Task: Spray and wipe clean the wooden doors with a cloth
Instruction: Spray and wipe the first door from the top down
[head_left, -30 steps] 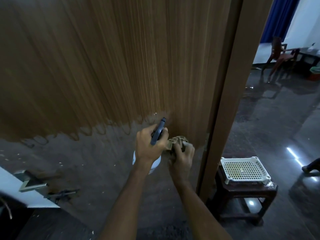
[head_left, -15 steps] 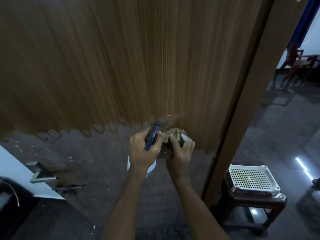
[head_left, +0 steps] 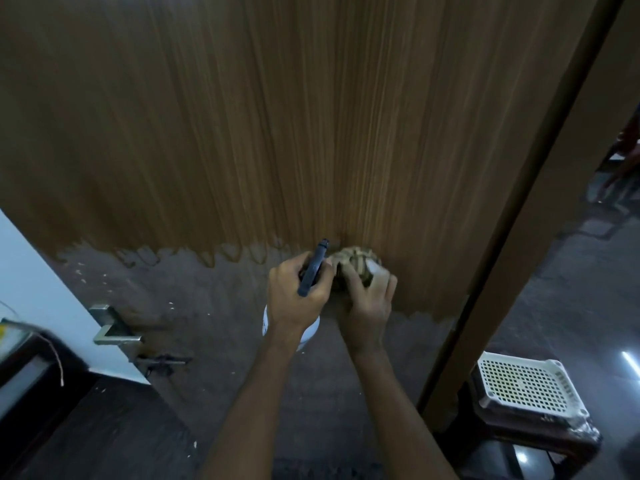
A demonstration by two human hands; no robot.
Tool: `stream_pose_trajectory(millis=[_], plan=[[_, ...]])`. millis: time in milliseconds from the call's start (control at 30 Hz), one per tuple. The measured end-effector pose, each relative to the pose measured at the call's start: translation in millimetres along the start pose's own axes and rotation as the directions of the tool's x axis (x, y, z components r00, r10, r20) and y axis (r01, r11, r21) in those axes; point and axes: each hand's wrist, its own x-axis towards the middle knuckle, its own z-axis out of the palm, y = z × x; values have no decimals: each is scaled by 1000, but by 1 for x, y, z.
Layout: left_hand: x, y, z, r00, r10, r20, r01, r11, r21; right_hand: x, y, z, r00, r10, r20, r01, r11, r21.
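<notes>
Cloth (head_left: 355, 268) bunched against wooden door (head_left: 311, 133) at the clean/grimy boundary, right hand (head_left: 367, 299) gripping it, dirty band lying below the fingers, left hand (head_left: 298, 294) just beside, clenched around spray bottle (head_left: 313, 271), nozzle pointing up at door.

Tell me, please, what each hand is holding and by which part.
The left hand grips the spray bottle round its dark head. The right hand holds the cloth bunched under its fingers against the door.
</notes>
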Motion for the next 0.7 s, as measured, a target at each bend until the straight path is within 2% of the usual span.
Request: stream_pose_trajectory(millis=[133, 267, 333, 533, 600, 700], plan=[[-10, -12, -13, 999, -37, -25, 37, 999, 23, 20, -16, 13, 994, 68, -81, -68, 998, 4], [-13, -24, -34, 994, -87, -65, 91, 994, 59, -58, -11, 23, 991, -39, 124, 46, 997, -54], [-11, -28, -45, 992, -94, -82, 100, 993, 65, -61, -19, 29, 983, 11, 183, -12, 1000, 3], [-14, -39, -68, 991, -108, -81, 114, 991, 74, 15, -68, 38, 998, 50, 24, -51, 998, 44], [-15, -41, -73, 991, -118, -70, 121, 991, 50, -3, -66, 43, 996, 32, 78, -34, 999, 19], [-10, -43, -81, 993, -113, -43, 115, 993, 37, -45, -64, 45, 967, -1, 254, -12, 999, 46]])
